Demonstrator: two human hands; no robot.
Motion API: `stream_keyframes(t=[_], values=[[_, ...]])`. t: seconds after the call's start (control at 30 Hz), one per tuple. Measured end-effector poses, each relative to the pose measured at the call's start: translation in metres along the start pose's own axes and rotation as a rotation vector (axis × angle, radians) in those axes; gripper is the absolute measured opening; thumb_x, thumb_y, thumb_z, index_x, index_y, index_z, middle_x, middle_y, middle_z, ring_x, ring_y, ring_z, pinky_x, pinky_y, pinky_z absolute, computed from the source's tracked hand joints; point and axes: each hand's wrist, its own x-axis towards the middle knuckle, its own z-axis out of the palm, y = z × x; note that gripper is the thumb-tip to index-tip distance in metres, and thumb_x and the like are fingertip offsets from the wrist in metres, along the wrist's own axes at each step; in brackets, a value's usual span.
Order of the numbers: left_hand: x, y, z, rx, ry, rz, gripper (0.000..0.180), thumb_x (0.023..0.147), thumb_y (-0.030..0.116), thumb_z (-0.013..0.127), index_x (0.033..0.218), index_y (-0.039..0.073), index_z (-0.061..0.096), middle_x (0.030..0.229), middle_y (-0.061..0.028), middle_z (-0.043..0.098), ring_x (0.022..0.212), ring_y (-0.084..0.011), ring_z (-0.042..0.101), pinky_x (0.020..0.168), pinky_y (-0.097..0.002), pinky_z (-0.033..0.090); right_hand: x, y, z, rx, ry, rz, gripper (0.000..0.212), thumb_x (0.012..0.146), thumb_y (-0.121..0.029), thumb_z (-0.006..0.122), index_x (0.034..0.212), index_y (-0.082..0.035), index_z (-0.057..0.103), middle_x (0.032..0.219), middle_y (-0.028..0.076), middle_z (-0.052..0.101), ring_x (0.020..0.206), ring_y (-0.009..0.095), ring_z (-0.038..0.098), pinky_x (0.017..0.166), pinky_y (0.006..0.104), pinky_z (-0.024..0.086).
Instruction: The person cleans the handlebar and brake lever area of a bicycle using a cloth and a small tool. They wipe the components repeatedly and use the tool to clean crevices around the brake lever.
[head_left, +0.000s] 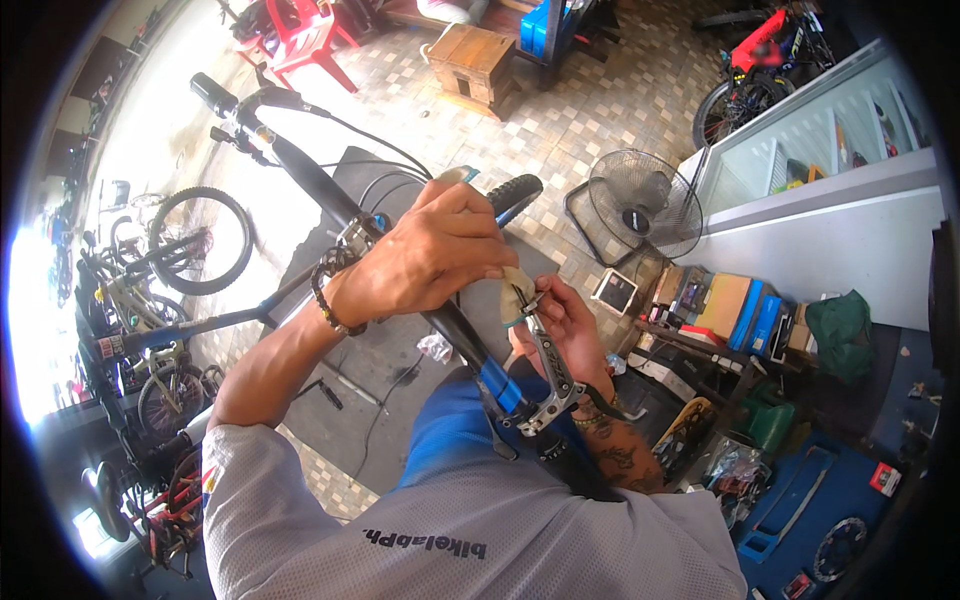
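Observation:
A bicycle handlebar (455, 335) with a blue band runs from upper left to lower right in front of me. My left hand (435, 250), with a dark bracelet at the wrist, reaches over it and pinches a beige cloth (517, 292). That cloth lies against the upper end of a silver brake lever (553, 372) mounted on the right side of the bar. Beside the cloth, my right hand (568, 318) has its fingers closed around the lever's upper end; the lever and cloth partly hide its grip.
A black fan (640, 205) stands on the tiled floor, beyond a dark mat (340, 440). Boxes and tools crowd a shelf (700, 340) at right. Several bicycles (165, 255) stand at left. A wooden box (470, 65) and a red chair (305, 45) are far off.

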Motion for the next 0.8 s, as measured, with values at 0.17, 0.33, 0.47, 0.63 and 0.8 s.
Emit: stream_keyframes(t=[0.17, 0.33, 0.47, 0.63, 0.8], values=[[-0.003, 0.000, 0.001, 0.001, 0.006, -0.009, 0.021, 0.093, 0.020, 0.083, 0.111, 0.009, 0.082, 0.104, -0.0024, 0.073, 0.109, -0.0272, 0.061, 0.103, -0.0461, 0.044, -0.004, -0.006, 0.016, -0.212, 0.004, -0.148, 0.031, 0.120, -0.034, 0.054, 0.118, -0.007, 0.068, 0.073, -0.003, 0.051, 0.065, 0.011, 0.049, 0.059, 0.0273, 0.044], [-0.005, -0.003, 0.004, -0.038, 0.017, -0.021, 0.021, 0.094, 0.020, 0.081, 0.112, 0.009, 0.082, 0.104, -0.0038, 0.074, 0.110, -0.0282, 0.062, 0.107, -0.0496, 0.042, -0.023, -0.050, 0.098, -1.369, -0.084, -0.493, 0.032, 0.119, -0.026, 0.058, 0.103, 0.000, 0.067, 0.080, 0.007, 0.064, 0.070, 0.021, 0.063, 0.065, 0.0336, 0.053], [-0.003, -0.003, 0.003, -0.019, 0.007, -0.006, 0.022, 0.093, 0.018, 0.084, 0.113, 0.010, 0.082, 0.105, -0.0024, 0.074, 0.110, -0.0272, 0.062, 0.102, -0.0454, 0.045, -0.012, -0.060, 0.143, -1.998, -0.633, -0.776, 0.019, 0.116, -0.012, 0.061, 0.105, 0.002, 0.066, 0.098, 0.011, 0.075, 0.066, 0.020, 0.066, 0.062, 0.0323, 0.054], [-0.002, -0.002, 0.001, -0.003, 0.007, -0.020, 0.022, 0.092, 0.016, 0.085, 0.112, 0.010, 0.082, 0.105, -0.0023, 0.074, 0.110, -0.0271, 0.062, 0.104, -0.0456, 0.044, -0.022, -0.062, 0.142, -1.671, -0.319, -0.642, 0.033, 0.120, -0.026, 0.054, 0.106, 0.001, 0.068, 0.087, 0.006, 0.070, 0.064, 0.013, 0.059, 0.061, 0.0290, 0.048], [-0.001, -0.003, 0.002, -0.015, 0.030, -0.015, 0.022, 0.091, 0.015, 0.085, 0.112, 0.010, 0.082, 0.104, -0.0019, 0.074, 0.109, -0.0266, 0.061, 0.105, -0.0456, 0.045, -0.014, -0.061, 0.077, -0.928, 0.068, -0.506, 0.044, 0.120, -0.039, 0.051, 0.107, -0.001, 0.071, 0.073, 0.001, 0.059, 0.064, 0.008, 0.052, 0.060, 0.0260, 0.040]])
